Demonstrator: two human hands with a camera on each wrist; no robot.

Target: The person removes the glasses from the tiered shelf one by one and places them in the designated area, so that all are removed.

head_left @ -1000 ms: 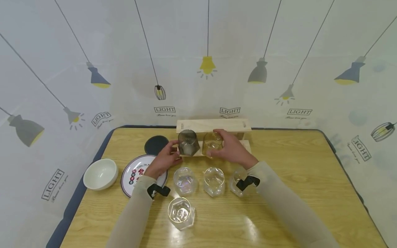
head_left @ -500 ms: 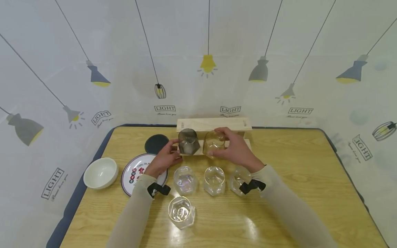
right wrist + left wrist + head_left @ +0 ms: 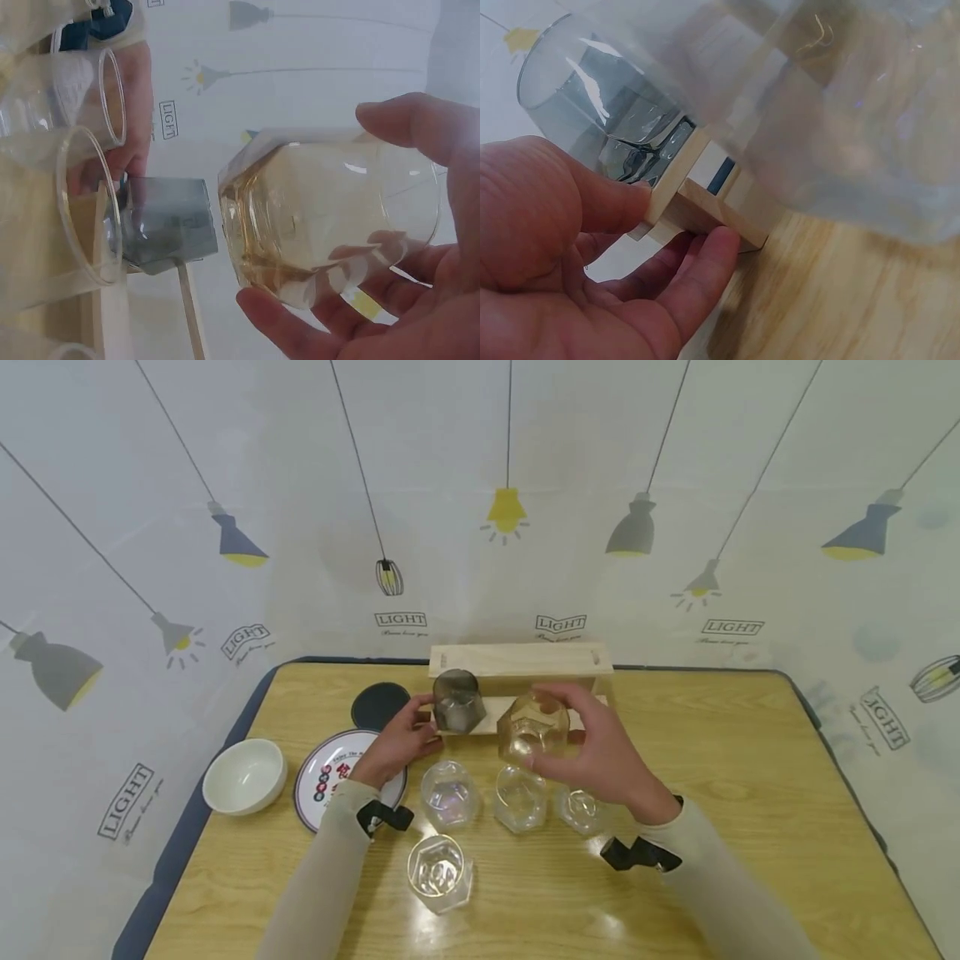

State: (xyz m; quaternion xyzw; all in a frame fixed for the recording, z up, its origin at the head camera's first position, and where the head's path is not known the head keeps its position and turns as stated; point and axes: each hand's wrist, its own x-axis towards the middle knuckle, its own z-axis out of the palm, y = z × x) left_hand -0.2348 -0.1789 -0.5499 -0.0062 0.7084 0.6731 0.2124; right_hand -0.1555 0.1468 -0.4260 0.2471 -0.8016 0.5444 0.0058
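My right hand (image 3: 611, 760) grips an amber-tinted glass (image 3: 528, 731) with a faceted base. Thumb and fingers wrap its sides, and the right wrist view shows the glass (image 3: 315, 214) apart from the stand. A smoky grey glass (image 3: 457, 706) stands on the left end of the lower step of a two-level wooden stand (image 3: 517, 660). My left hand (image 3: 397, 747) pinches that end of the wood (image 3: 705, 206), thumb on top beside the grey glass and fingers underneath.
Several clear faceted glasses (image 3: 448, 797) stand in front of the wooden stand, one of them (image 3: 438, 872) nearer the front. On the left are a white bowl (image 3: 243, 777), a printed plate (image 3: 311, 789) and a dark round coaster (image 3: 378, 706). A printed wall (image 3: 675, 468) rises behind the table.
My right hand has lifted the amber glass off the stand's step and brought it closer and to the right, tilting it. My left hand keeps its place on the stand.
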